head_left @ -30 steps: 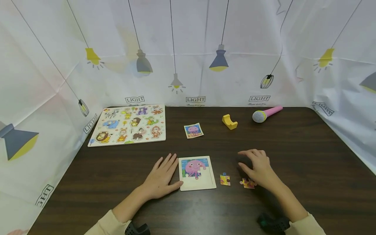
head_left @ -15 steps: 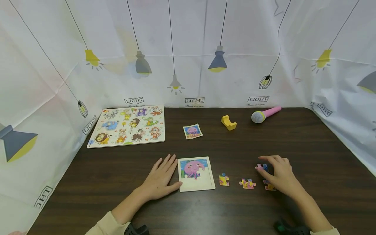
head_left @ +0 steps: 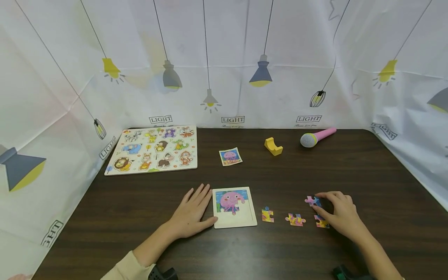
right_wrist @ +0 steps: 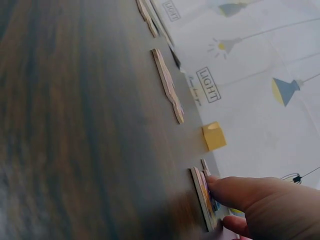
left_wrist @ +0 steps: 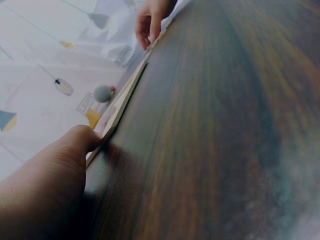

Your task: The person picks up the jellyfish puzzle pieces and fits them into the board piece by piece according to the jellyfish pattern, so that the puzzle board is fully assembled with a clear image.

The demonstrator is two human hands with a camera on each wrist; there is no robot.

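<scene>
My left hand (head_left: 191, 213) lies flat on the table with its fingers spread. Its thumb touches the lower left edge of a square puzzle board (head_left: 235, 220), which carries a partly filled pink octopus picture. At the right, my right hand (head_left: 341, 216) pinches a pink and blue puzzle piece (head_left: 309, 200) between thumb and index finger, low over the tabletop. Just below it, partly covered by the hand, lies a yellow and pink puzzle piece (head_left: 321, 222). Two more pieces lie between board and hand: a yellow puzzle piece (head_left: 267, 215) and a pink-yellow puzzle piece (head_left: 295, 219).
Behind the board lies a small octopus picture card (head_left: 230, 156). A yellow curved block (head_left: 273, 146) and a pink toy microphone (head_left: 317, 137) are farther back. An animal peg board (head_left: 154, 149) occupies the back left, before a hanging white cloth (head_left: 224, 46) printed with lamps.
My right hand has moved right, from above the pink-yellow piece to the pink and blue piece, uncovering pieces on the way. The left hand and the board have stayed put.
</scene>
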